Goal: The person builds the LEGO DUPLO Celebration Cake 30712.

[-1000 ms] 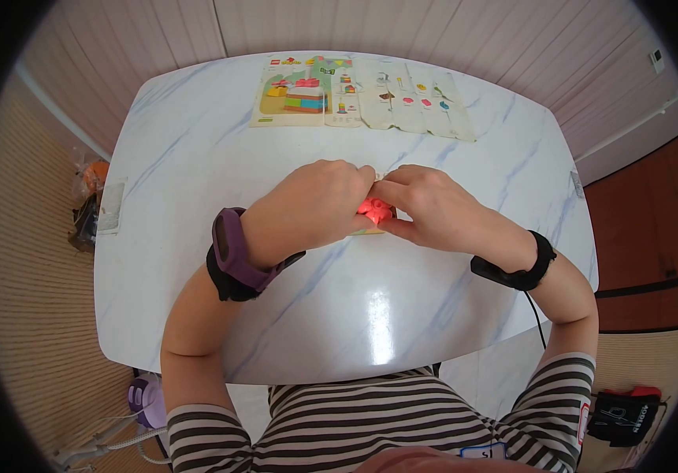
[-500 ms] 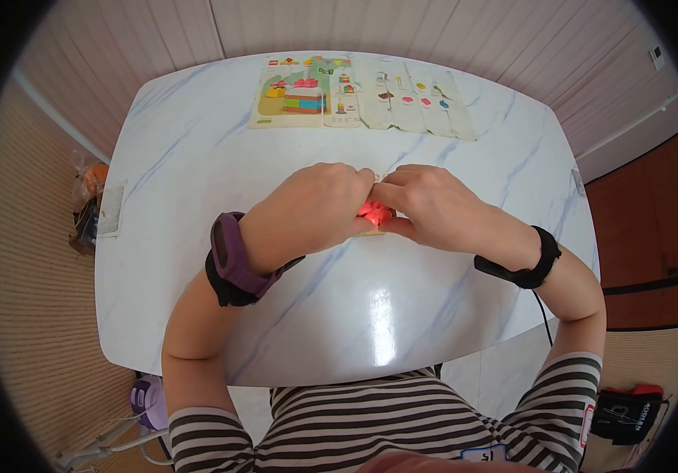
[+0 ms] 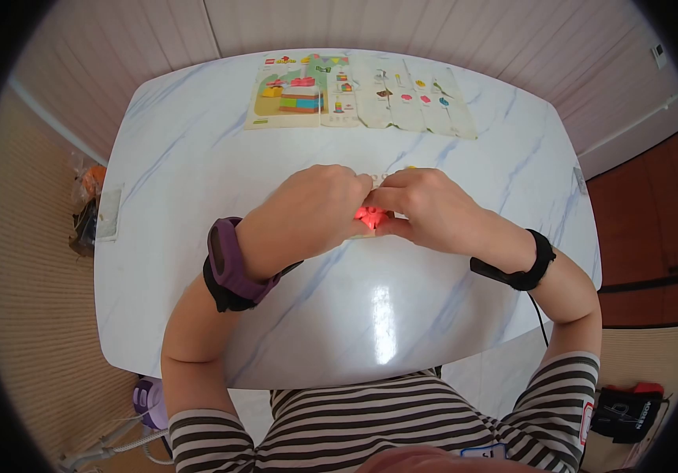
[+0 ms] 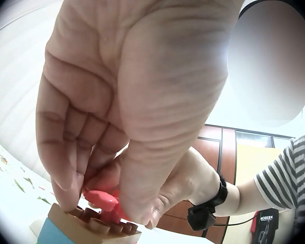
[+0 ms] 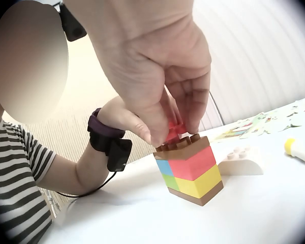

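Both hands meet over a small block stack near the middle of the table. My left hand (image 3: 307,206) and my right hand (image 3: 438,211) pinch a red flower-shaped piece (image 3: 371,217) between them. In the right wrist view the red piece (image 5: 176,131) is at the studs of a brown top brick (image 5: 185,149). Below that brick are blue, pink, green and yellow bricks (image 5: 199,186) and a brown base (image 5: 209,196). The left wrist view shows fingers around the red piece (image 4: 104,202) above the brown brick (image 4: 86,225). Fingers partly hide the red piece.
Beside the stack, a white curved brick (image 5: 244,161) lies on the table, with a white piece with a yellow end (image 5: 297,150) farther right. An unfolded picture sheet (image 3: 291,98) lies along the far edge of the white marbled table (image 3: 197,181).
Both hands stay around the red piece with only slight shifts. A bit of yellow shows beyond the right hand now.
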The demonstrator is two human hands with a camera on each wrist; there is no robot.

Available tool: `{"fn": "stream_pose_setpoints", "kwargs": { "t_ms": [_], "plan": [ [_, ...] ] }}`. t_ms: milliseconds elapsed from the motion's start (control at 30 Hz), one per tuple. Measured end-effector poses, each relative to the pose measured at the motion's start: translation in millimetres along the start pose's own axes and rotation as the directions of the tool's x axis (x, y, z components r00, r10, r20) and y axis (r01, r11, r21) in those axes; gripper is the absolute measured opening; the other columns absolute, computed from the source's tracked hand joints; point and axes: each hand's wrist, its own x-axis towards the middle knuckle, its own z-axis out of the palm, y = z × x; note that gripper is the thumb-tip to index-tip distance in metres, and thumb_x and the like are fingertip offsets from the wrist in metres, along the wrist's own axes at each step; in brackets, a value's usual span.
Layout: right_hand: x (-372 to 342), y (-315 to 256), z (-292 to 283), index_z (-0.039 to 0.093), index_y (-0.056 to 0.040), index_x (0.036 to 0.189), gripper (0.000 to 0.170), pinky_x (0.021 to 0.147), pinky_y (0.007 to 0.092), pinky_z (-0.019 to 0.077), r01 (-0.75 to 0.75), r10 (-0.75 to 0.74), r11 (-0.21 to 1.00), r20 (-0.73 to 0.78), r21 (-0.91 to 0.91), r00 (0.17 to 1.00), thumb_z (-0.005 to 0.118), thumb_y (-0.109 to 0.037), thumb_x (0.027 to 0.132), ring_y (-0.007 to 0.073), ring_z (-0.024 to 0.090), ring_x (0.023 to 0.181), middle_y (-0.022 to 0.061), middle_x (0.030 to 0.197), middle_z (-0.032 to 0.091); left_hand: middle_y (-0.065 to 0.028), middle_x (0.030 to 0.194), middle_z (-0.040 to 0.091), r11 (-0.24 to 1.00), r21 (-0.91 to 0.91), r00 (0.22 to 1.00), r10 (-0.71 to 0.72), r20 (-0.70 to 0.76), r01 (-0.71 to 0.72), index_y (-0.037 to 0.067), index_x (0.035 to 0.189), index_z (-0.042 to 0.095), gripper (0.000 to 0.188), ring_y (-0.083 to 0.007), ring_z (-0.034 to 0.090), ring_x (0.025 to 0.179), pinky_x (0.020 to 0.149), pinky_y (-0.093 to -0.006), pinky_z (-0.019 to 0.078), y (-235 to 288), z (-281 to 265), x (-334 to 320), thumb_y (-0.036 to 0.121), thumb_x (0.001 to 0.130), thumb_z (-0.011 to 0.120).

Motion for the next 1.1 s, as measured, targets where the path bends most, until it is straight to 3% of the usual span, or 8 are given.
{"fn": "stream_pose_setpoints", "kwargs": {
  "t_ms": [233, 333, 467, 500, 700, 1100],
  "plan": [
    [-4.7, 3.0, -11.6, 0.065, -0.0069, 0.100, 0.033, 0.067, 0.0334, 0.0505, 0.014, -0.011, 0.991, -0.022, 0.130, 1.000, 0.077, -0.013, 0.070, 0.0252, 0.062, 0.079, 0.0079, 0.089, 0.066, -0.0179, 0.072, 0.059, 0.997, 0.068, 0.996, -0.053, 0.069, 0.048, -0.002, 0.078, 0.056, 0.031, -0.0349, 0.058, 0.072, 0.064, -0.0412, 0.0462, -3.6, -5.2, -3.5, 0.023, 0.071, 0.073],
    [-13.6, 15.3, -24.5, 0.064, -0.0070, 0.103, 0.037, 0.068, 0.0330, 0.0506, -0.028, 0.043, 0.996, -0.175, 0.090, 0.984, 0.077, -0.012, 0.070, 0.0233, 0.062, 0.081, 0.0085, 0.092, 0.066, -0.0180, 0.073, 0.059, 0.994, 0.098, 0.992, -0.067, 0.102, 0.057, -0.001, 0.079, 0.057, 0.031, -0.0352, 0.058, 0.072, 0.065, -0.0413, 0.0469, -6.3, -2.7, -4.6, 0.024, 0.071, 0.073],
    [-22.9, 37.1, -35.2, 0.065, -0.0051, 0.102, 0.032, 0.071, 0.0321, 0.0511, -0.241, 0.236, 0.969, -0.080, -0.057, 0.968, 0.075, -0.007, 0.071, 0.0223, 0.063, 0.082, 0.0100, 0.094, 0.066, -0.0181, 0.070, 0.059, 0.985, 0.158, 0.977, -0.099, 0.187, 0.070, -0.001, 0.076, 0.057, 0.029, -0.0354, 0.058, 0.069, 0.063, -0.0420, 0.0472, -7.5, 4.0, -1.3, 0.023, 0.070, 0.071],
    [-24.6, 45.5, -33.5, 0.066, -0.0027, 0.098, 0.027, 0.074, 0.0357, 0.0500, -0.277, 0.276, 0.961, -0.062, -0.007, 0.959, 0.071, -0.008, 0.072, 0.0279, 0.063, 0.083, 0.0128, 0.090, 0.067, -0.0181, 0.068, 0.059, 0.982, 0.175, 0.975, -0.104, 0.198, 0.069, -0.001, 0.075, 0.057, 0.029, -0.0354, 0.058, 0.068, 0.063, -0.0422, 0.0472, -7.4, 5.2, -0.3, 0.023, 0.070, 0.071],
    [-33.5, 81.5, -13.8, 0.066, -0.0027, 0.100, 0.027, 0.076, 0.0358, 0.0500, -0.388, 0.395, 0.912, 0.027, -0.134, 0.918, 0.068, -0.010, 0.073, 0.0279, 0.064, 0.086, 0.0131, 0.092, 0.068, -0.0180, 0.063, 0.056, 0.985, 0.169, 0.983, -0.063, 0.171, 0.034, -0.002, 0.070, 0.056, 0.026, -0.0350, 0.057, 0.066, 0.061, -0.0425, 0.0469, -10.0, 5.6, -1.6, 0.021, 0.070, 0.068],
    [-27.6, 94.0, 0.6, 0.064, -0.0038, 0.100, 0.027, 0.071, 0.0351, 0.0499, -0.381, 0.389, 0.909, 0.017, -0.167, 0.921, 0.067, -0.011, 0.074, 0.0262, 0.064, 0.079, 0.0111, 0.086, 0.067, -0.0182, 0.065, 0.058, 0.993, 0.114, 0.984, -0.030, 0.178, 0.010, -0.002, 0.072, 0.056, 0.023, -0.0356, 0.056, 0.066, 0.062, -0.0423, 0.0468, -14.6, 7.1, -1.5, 0.018, 0.067, 0.068]
  ]
}}
